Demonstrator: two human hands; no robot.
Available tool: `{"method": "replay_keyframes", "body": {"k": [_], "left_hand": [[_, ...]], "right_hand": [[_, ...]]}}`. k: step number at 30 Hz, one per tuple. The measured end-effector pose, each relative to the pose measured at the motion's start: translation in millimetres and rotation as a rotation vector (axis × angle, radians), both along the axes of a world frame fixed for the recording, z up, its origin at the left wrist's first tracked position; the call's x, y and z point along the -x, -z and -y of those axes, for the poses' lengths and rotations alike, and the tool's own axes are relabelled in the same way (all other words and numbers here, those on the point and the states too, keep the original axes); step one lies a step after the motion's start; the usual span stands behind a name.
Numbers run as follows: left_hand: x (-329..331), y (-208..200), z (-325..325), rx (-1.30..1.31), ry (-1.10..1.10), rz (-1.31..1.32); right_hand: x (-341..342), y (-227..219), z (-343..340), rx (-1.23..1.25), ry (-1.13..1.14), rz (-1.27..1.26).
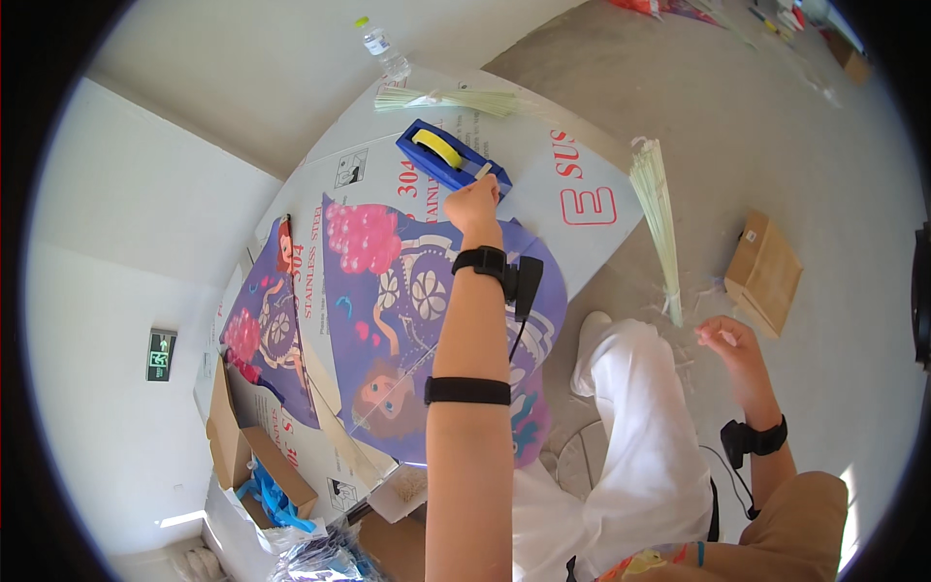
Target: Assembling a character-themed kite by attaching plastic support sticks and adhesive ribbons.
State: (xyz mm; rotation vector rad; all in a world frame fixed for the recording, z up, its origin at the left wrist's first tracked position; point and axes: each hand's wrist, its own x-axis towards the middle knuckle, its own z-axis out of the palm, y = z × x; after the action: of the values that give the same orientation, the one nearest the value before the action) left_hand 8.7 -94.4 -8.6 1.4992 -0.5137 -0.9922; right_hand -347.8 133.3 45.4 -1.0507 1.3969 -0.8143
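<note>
My left hand [473, 206] reaches to the cutter end of a blue tape dispenser [417, 135], its fingers closed on the end of the clear tape [473, 167]. A yellow-cored tape roll [436, 147] sits in the dispenser. Under my left forearm lies a large purple sheet [339, 320] printed with a cartoon princess and pink balls. My right hand [732, 341] is off to the right above the floor, fingers curled together. Whatever it may hold is too small to make out. Nearest to it is a tied bundle of thin pale green sticks [657, 218].
Printed cardboard [592, 175] lies beneath the sheet. Another stick bundle [465, 101] and a water bottle [384, 50] are at the far edge. A second princess sheet [281, 330] and an opened box [276, 466] are left. A brown carton [764, 274] stands on the right floor.
</note>
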Motion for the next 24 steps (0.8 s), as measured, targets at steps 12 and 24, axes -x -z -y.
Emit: {"method": "replay_keyframes", "body": {"k": [12, 24], "left_hand": [[15.2, 14.7, -15.9, 0.047, -0.242, -0.013], [-19.7, -71.3, -133.9, 0.632, -0.221, -0.204]], "right_hand": [[-9.4, -21.9, -14.8, 0.053, -0.041, -0.078], [-7.4, -39.5, -4.5, 0.167, -0.159, -0.124]]}}
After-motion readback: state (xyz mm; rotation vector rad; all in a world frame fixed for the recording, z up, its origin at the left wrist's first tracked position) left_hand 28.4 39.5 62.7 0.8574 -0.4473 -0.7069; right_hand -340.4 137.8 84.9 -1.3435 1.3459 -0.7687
